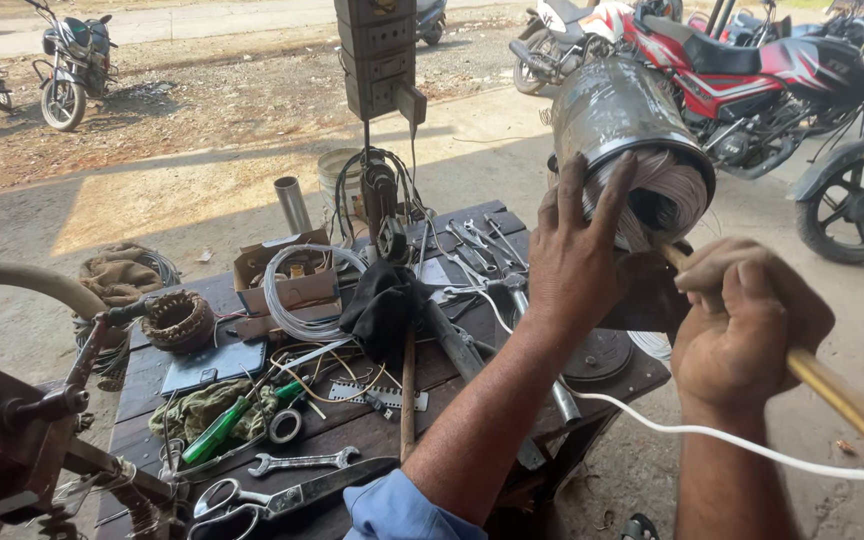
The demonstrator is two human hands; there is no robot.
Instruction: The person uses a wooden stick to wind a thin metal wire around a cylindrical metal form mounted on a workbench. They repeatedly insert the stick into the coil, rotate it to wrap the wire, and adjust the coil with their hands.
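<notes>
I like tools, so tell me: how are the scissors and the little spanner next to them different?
The scissors are bigger, with two dark blades and loop handles; the spanner is one slim, shiny silver bar with jaws at each end. The scissors lie at the table's very front edge; the spanner sits just behind them. Both are metal, lie flat and are untouched: the left hand steadies a metal cylinder and the right hand grips a wooden stick.

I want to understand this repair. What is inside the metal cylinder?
White wire windings fill the metal cylinder. The left hand covers part; deeper inside stays hidden.
</notes>
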